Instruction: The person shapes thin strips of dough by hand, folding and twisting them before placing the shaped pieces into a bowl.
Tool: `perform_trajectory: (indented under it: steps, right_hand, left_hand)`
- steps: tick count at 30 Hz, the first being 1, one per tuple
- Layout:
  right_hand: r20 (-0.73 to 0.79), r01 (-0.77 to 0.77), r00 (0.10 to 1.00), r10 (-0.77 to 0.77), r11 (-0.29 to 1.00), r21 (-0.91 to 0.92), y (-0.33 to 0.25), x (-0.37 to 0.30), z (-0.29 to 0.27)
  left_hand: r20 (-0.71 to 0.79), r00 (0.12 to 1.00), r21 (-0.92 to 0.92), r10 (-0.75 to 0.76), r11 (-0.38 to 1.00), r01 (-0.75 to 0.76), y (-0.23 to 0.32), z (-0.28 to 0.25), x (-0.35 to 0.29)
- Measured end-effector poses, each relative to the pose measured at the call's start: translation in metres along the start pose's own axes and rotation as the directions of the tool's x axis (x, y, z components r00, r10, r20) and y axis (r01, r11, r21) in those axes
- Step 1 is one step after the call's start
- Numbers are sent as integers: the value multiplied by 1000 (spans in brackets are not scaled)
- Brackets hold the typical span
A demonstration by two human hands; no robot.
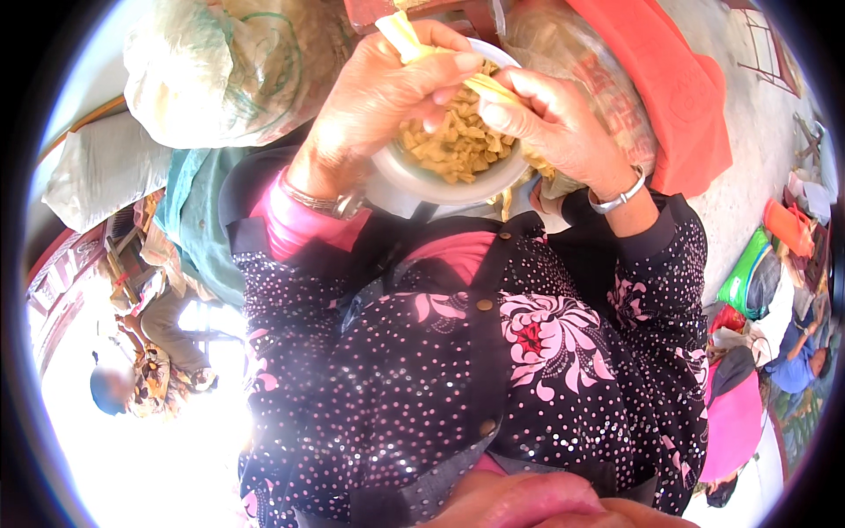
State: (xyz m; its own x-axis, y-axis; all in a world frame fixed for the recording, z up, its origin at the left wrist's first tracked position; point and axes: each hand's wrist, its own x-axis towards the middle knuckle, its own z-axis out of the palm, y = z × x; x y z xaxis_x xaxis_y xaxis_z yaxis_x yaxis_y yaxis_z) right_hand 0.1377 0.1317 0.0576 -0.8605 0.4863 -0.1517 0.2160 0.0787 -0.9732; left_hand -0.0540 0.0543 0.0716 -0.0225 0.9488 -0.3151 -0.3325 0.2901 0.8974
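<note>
Above a white bowl (pixel 458 190), both my hands grip one long, soft, pale yellow strip (pixel 400 37). My left hand (pixel 374 92) pinches it between thumb and fingers, with one end sticking up past the knuckles. On the other side my right hand (pixel 568 128) closes on the strip with thumb and forefinger. I cannot tell what the strip is made of. Many short, curled, yellow-brown pieces (pixel 462 145) fill the bowl below. My hands cover part of its rim. A few yellow shreds hang below my right hand at the bowl's side.
A large, stuffed translucent sack (pixel 229 70) stands at the far left, near a teal cloth (pixel 198 220). On the right lie a clear plastic bag (pixel 616 97) and a red-orange bag (pixel 691 106). One person (pixel 154 352) is at the left, another in blue (pixel 792 363) at the right.
</note>
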Motion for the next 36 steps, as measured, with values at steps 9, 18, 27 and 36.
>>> perform_trajectory:
  steps: [9,18,27,36]
  right_hand:
    - [-22,63,997,-68,983,-172,-32,-1,-14]
    - [-160,365,864,-478,812,-456,-66,72,-46]
    - [-168,147,851,-497,533,-833,-26,133,-54]
    - [-353,401,821,-449,893,-204,-10,85,-46]
  left_hand:
    - [-123,988,-133,92,985,-109,8,-15,-7]
    - [-223,878,-63,423,893,-446,63,-26,25]
    - [-421,801,380,426,884,-271,46,-58,83]
    - [-154,986,556,58,830,38,58,-30,12]
